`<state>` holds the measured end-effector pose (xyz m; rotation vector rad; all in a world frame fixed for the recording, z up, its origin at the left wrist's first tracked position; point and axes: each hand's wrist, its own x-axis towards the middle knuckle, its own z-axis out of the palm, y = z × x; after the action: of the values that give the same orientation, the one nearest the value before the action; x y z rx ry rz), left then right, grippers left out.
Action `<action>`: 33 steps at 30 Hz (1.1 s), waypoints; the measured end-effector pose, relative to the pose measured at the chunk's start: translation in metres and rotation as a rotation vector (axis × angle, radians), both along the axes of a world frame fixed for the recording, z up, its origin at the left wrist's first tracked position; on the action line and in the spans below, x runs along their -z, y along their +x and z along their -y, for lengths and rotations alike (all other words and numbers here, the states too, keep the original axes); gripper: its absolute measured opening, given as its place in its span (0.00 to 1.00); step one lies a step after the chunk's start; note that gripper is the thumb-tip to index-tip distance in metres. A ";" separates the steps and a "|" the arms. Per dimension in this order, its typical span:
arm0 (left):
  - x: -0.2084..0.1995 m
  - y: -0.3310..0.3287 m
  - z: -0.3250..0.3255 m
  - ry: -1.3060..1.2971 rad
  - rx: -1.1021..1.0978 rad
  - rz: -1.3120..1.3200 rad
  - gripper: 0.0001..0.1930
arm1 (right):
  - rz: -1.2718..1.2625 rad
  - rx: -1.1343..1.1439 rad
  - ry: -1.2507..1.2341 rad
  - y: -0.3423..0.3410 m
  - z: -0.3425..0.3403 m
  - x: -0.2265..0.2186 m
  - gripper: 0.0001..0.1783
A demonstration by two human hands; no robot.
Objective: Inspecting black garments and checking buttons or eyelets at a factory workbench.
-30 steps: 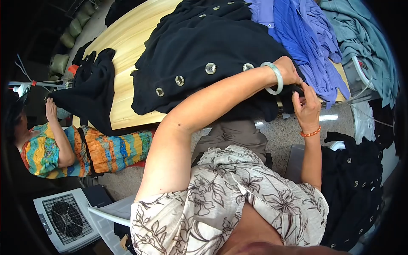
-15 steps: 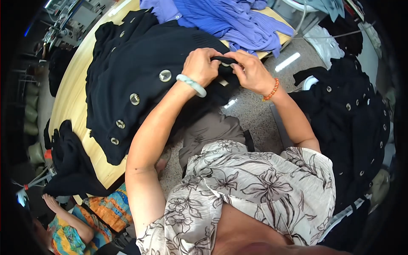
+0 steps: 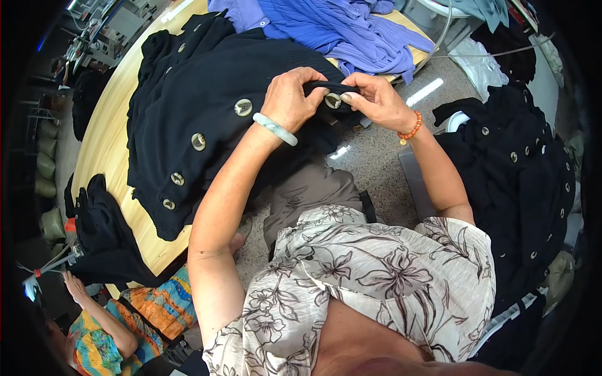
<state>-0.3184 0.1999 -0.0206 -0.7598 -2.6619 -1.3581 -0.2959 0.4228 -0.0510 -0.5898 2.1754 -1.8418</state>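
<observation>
A black knit cardigan with large round marbled buttons is spread over a pale wooden table. Its edge is lifted between my hands. My left hand, wearing a pale bangle, pinches that edge just left of a button. On the button's other side my right hand, with an orange bead bracelet, grips the same edge between thumb and fingers. The button faces up between my two thumbs. More buttons run in a curved row toward the cardigan's lower left.
Purple-blue knit garments lie at the table's far side. A pile of black buttoned garments is on my right. Another black garment hangs over the table's left edge, near a person in a colourful patterned outfit. Speckled floor shows between.
My hands have spread slightly apart along the cardigan's edge, the right one moving a little rightward. The button between them now shows its face. The other person's arm has risen slightly.
</observation>
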 end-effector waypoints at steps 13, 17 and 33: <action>-0.011 0.143 0.143 -0.251 -0.997 -0.580 0.33 | -0.347 0.354 0.081 -0.020 -0.011 0.008 0.11; 0.032 0.185 0.222 0.395 -1.146 0.122 0.39 | -0.374 0.323 -0.009 -0.018 0.026 -0.014 0.08; -0.143 0.142 0.089 0.107 0.399 -0.765 0.17 | -0.717 -0.070 -0.415 -0.029 0.230 -0.093 0.25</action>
<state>-0.1765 0.1114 0.1221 -1.4837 -1.8870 -0.9645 -0.3248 0.1929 0.0424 -1.5990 2.0747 -2.3039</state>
